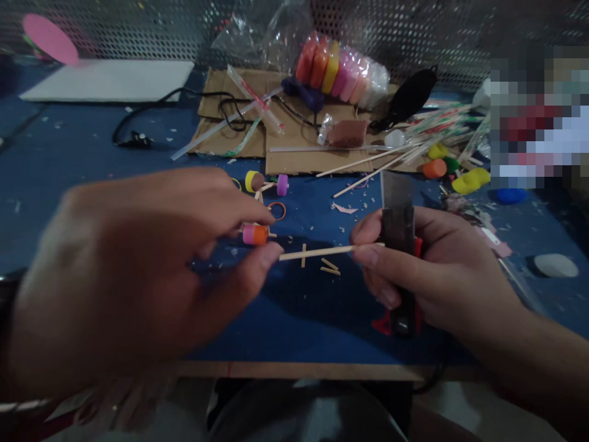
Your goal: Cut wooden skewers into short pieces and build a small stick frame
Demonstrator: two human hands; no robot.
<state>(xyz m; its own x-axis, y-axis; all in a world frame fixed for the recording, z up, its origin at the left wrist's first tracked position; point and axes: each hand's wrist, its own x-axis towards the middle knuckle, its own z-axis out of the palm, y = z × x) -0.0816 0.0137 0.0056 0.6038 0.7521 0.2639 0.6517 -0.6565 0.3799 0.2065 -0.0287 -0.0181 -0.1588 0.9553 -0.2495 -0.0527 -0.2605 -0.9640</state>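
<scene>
My right hand [414, 264] is closed around a utility knife [399, 227] with a wide blade pointing away from me. Between its thumb and fingertips it also pinches a thin wooden stick [317, 252], which points left. My left hand [151, 264], a little blurred, has thumb and index finger apart; the thumb tip is at the stick's left end, and I cannot tell if they touch. Just beyond that gap a pink and orange clay cylinder [254, 234] shows, with a stick end poking out. Short cut stick pieces [330, 267] lie below the long stick.
Beyond the hands are yellow-brown [254, 181] and purple [282, 185] clay pieces and an orange ring [277, 212]. Cardboard [313, 161] carries bagged coloured clay [338, 70], a dark blue glue gun [306, 95] and a black cable [170, 95]. Long sticks [368, 162] lie right. The table edge [294, 370] is nearest me.
</scene>
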